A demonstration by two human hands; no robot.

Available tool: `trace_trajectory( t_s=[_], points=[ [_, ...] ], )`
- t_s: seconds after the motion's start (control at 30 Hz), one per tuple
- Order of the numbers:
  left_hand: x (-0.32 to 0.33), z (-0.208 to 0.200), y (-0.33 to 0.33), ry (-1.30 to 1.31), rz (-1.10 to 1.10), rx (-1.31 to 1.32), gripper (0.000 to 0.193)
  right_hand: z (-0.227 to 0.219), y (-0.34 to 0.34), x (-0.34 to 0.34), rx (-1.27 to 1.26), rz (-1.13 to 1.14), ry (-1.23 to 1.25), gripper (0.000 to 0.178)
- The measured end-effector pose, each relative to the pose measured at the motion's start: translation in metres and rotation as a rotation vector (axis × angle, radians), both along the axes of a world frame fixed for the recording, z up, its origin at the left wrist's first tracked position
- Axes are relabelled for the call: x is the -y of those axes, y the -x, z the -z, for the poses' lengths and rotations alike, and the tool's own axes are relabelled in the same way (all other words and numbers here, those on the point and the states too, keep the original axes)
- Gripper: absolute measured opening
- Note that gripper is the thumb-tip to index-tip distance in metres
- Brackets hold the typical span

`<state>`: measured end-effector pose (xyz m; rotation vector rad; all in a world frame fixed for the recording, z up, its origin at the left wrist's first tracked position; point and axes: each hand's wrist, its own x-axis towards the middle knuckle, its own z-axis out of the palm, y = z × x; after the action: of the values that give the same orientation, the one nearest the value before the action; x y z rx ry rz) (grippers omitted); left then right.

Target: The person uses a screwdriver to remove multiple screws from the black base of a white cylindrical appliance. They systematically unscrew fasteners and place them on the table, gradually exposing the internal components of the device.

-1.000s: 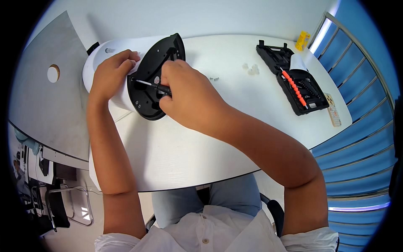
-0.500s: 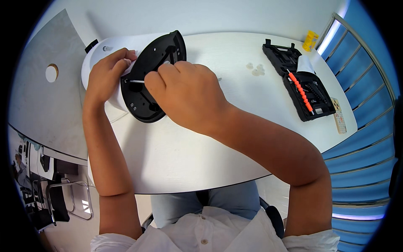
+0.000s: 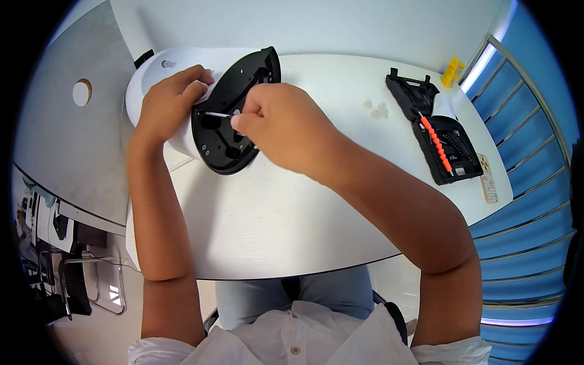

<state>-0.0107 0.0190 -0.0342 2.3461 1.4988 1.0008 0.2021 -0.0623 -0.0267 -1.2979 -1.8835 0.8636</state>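
Observation:
A white rounded appliance point(image 3: 222, 56) lies on its side at the left of the table, its black underside point(image 3: 220, 159) turned toward the right. My left hand point(image 3: 167, 103) is closed around the housing's edge beside that underside, steadying it. In my right hand point(image 3: 289, 125) a screwdriver point(image 3: 218, 115) is pinched between thumb and fingers. Its thin metal shaft runs leftward, and the tip meets the black underside near its left edge. The screwdriver's handle is mostly hidden by my right hand.
An open black tool case point(image 3: 435, 164) stands at the right with an orange flexible shaft point(image 3: 436, 143) in it. Nearby are a remote control point(image 3: 488, 185), a yellow container point(image 3: 452, 73) and several small translucent pieces point(image 3: 379, 111). A metal railing point(image 3: 541, 161) borders the table's right side.
My right hand has turned at the wrist and its grip has loosened from a fist to a pinch on the screwdriver. The whole view has shifted slightly; the left hand keeps its hold.

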Motion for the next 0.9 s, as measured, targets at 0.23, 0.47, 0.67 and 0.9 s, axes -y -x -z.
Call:
trace_trajectory(
  t_s=[0.23,0.47,0.67,0.9],
  points=[
    [0.002,-0.003,0.0,-0.064,-0.029,-0.103,0.036,-0.003,-0.002,-0.005,-0.439,-0.09,0.559,0.027],
    [0.007,-0.007,-0.004,-0.035,-0.056,-0.099,0.034,0.012,-0.001,-0.005,-0.422,-0.095,0.493,0.031],
    [0.006,-0.006,-0.003,-0.03,-0.052,-0.101,0.034,0.012,0.015,0.016,0.114,0.098,-0.363,0.02],
    [0.004,-0.004,-0.002,-0.016,-0.042,-0.052,0.035,0.03,0.018,0.013,0.634,0.255,-1.109,0.02]
  ],
)
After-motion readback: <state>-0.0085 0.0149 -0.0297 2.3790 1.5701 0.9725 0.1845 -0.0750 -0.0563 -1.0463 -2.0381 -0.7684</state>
